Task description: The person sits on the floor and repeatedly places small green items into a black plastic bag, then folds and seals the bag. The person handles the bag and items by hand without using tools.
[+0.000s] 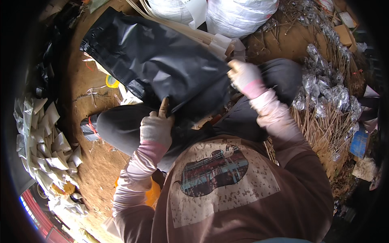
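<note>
A large black plastic bag [170, 57] spreads over my crossed legs and reaches away to the upper left. My right hand [246, 77], in a pale work glove with a pink cuff, pinches the bag's right corner and is slightly blurred. My left hand [156, 129], gloved alike, grips the bag's near edge with one stained finger stretched out over the plastic. A taut fold runs between the two hands. What lies under the bag is mostly hidden.
Bundled bare stems [322, 121] with clear plastic wrap on their tops stand at right. White sacks [241, 16] sit at the far side. Left are a roll of yellow tape [112, 81] and a heap of pale folded plastic pieces [50, 142]. A blue box [359, 144] lies at far right.
</note>
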`<control>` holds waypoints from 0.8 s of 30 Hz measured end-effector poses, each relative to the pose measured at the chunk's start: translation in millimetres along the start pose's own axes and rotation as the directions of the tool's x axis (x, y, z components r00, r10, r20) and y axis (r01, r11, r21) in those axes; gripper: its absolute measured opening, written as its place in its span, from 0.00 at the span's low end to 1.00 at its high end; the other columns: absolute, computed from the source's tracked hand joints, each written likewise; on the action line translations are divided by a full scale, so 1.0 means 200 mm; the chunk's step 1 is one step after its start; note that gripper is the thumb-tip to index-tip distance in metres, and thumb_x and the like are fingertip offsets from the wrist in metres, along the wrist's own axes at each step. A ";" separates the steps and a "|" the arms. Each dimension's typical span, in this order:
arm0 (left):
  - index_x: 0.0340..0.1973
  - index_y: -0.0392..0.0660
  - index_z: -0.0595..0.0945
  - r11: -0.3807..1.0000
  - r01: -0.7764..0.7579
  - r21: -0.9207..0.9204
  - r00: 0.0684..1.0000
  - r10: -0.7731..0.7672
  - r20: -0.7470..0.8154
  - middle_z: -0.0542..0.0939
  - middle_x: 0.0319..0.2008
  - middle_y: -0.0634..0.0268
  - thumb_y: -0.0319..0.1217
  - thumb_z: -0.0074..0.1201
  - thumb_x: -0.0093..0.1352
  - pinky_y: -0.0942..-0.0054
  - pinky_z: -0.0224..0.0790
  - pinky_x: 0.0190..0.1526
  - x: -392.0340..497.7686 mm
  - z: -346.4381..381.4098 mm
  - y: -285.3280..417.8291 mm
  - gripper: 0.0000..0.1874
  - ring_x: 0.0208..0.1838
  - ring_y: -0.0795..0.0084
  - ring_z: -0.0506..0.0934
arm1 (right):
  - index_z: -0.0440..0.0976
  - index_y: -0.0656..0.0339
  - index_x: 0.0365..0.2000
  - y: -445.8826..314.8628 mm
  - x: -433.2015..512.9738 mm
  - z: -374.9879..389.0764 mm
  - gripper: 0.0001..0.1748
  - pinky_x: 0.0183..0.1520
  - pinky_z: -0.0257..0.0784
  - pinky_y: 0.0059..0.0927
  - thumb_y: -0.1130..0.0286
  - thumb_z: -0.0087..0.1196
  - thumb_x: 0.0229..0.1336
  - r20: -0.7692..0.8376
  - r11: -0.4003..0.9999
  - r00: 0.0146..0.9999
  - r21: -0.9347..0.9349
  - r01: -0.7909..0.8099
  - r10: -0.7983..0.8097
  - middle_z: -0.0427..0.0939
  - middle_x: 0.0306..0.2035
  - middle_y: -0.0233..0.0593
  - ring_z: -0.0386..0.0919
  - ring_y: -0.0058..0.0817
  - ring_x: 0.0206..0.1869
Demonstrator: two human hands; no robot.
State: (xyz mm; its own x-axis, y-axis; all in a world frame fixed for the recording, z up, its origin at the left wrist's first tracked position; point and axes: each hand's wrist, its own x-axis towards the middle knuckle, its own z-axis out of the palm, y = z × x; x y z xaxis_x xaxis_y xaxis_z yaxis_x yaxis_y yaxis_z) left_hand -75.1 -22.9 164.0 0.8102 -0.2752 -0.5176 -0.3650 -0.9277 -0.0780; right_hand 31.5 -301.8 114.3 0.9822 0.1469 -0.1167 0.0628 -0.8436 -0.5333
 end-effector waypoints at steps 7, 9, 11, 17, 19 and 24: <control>0.30 0.45 0.81 0.969 -0.244 -0.047 0.501 0.085 -0.861 0.74 0.55 0.60 0.25 0.61 0.49 0.59 0.67 0.52 0.07 -0.10 -0.01 0.11 0.52 0.59 0.73 | 0.77 0.55 0.35 -0.17 0.00 -0.31 0.10 0.33 0.72 0.41 0.65 0.58 0.52 -0.327 0.798 0.752 -0.432 0.420 -0.572 0.77 0.31 0.41 0.77 0.41 0.29; 0.35 0.48 0.84 0.856 -0.428 -0.290 0.485 -0.053 -0.873 0.77 0.51 0.60 0.21 0.60 0.49 0.62 0.66 0.52 0.09 -0.11 -0.01 0.17 0.53 0.57 0.73 | 0.77 0.56 0.34 -0.30 -0.10 -0.28 0.09 0.32 0.71 0.35 0.72 0.59 0.49 -0.247 0.764 0.739 -0.014 0.645 -0.627 0.76 0.31 0.38 0.76 0.37 0.30; 0.35 0.47 0.85 0.724 -0.578 -0.375 0.516 -0.032 -0.856 0.78 0.48 0.57 0.25 0.62 0.50 0.62 0.66 0.52 0.12 -0.16 -0.03 0.15 0.53 0.55 0.74 | 0.77 0.57 0.33 -0.45 -0.18 -0.23 0.10 0.33 0.70 0.31 0.76 0.61 0.45 -0.227 0.596 0.662 0.297 0.746 -0.715 0.76 0.31 0.36 0.76 0.33 0.30; 0.34 0.44 0.85 0.616 -0.676 -0.404 0.549 0.055 -0.834 0.79 0.45 0.54 0.35 0.63 0.51 0.61 0.65 0.52 0.16 -0.22 -0.06 0.16 0.51 0.54 0.74 | 0.77 0.55 0.30 -0.57 -0.25 -0.14 0.11 0.38 0.69 0.36 0.70 0.64 0.42 -0.194 0.695 0.717 0.174 0.697 -0.670 0.77 0.33 0.35 0.76 0.35 0.35; 0.33 0.43 0.85 0.666 -0.668 -0.333 0.518 0.095 -0.850 0.79 0.45 0.54 0.35 0.63 0.52 0.61 0.65 0.52 0.16 -0.23 -0.05 0.15 0.51 0.53 0.74 | 0.77 0.55 0.29 -0.57 -0.25 -0.13 0.10 0.37 0.69 0.37 0.71 0.64 0.41 -0.192 0.705 0.722 0.159 0.691 -0.665 0.76 0.33 0.35 0.76 0.36 0.34; 0.33 0.42 0.85 0.659 -0.662 -0.356 0.522 0.066 -0.850 0.80 0.44 0.54 0.37 0.63 0.54 0.60 0.64 0.53 0.19 -0.22 -0.05 0.15 0.52 0.54 0.74 | 0.75 0.53 0.24 -0.56 -0.22 -0.12 0.04 0.38 0.71 0.39 0.72 0.61 0.44 -0.284 0.634 0.694 0.283 0.720 -0.662 0.75 0.33 0.29 0.75 0.36 0.36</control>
State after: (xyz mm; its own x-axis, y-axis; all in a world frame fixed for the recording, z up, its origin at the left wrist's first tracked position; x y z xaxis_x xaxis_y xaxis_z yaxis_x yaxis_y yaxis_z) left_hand -21.3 -35.4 182.1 0.7890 -0.4192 0.4492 -0.6142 -0.5190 0.5944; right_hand -14.7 -226.1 199.4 0.6901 0.5133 0.5102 0.6972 -0.2827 -0.6587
